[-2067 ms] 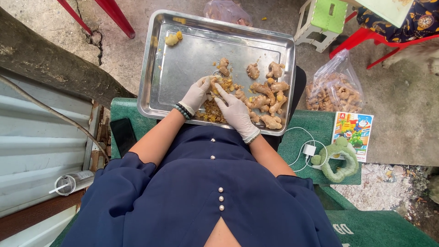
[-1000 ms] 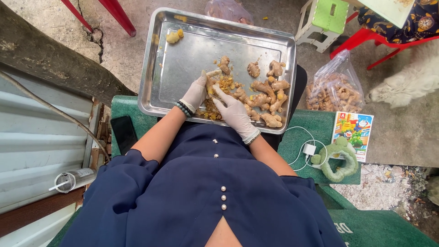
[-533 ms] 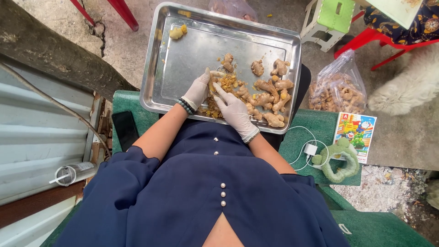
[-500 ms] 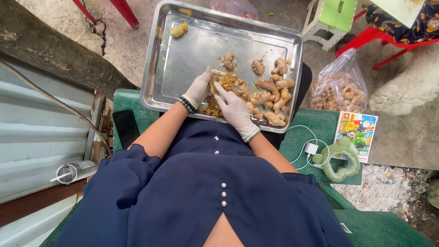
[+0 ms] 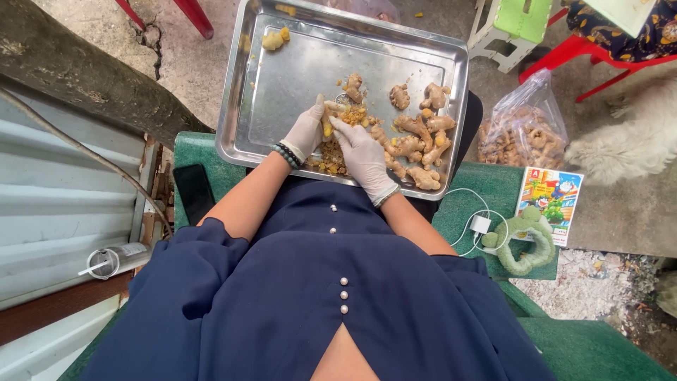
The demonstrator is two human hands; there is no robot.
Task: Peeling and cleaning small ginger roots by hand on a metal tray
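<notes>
Your left hand (image 5: 305,132), in a pale glove with a dark bead bracelet at the wrist, holds a piece of ginger (image 5: 328,116) near the middle of the steel tray (image 5: 282,77); its fingers are curled around the piece and pinch it from the left. Your right hand (image 5: 363,156), also gloved, lies just beside it, fingers pressed together against the same piece, with the forefinger laid along its top. Whether a tool sits under that hand cannot be told. Below both hands a heap of yellow peelings (image 5: 326,156) lies on the tray floor. Unpeeled ginger roots (image 5: 417,135) are clustered at the tray's right side, touching one another. A small peeled lump (image 5: 273,39) sits apart at the far left corner. The tray rests on your lap, over a green surface (image 5: 486,194). A clear bag of ginger (image 5: 518,134) stands on the ground to the right, near a white charger with cable (image 5: 479,224).
</notes>
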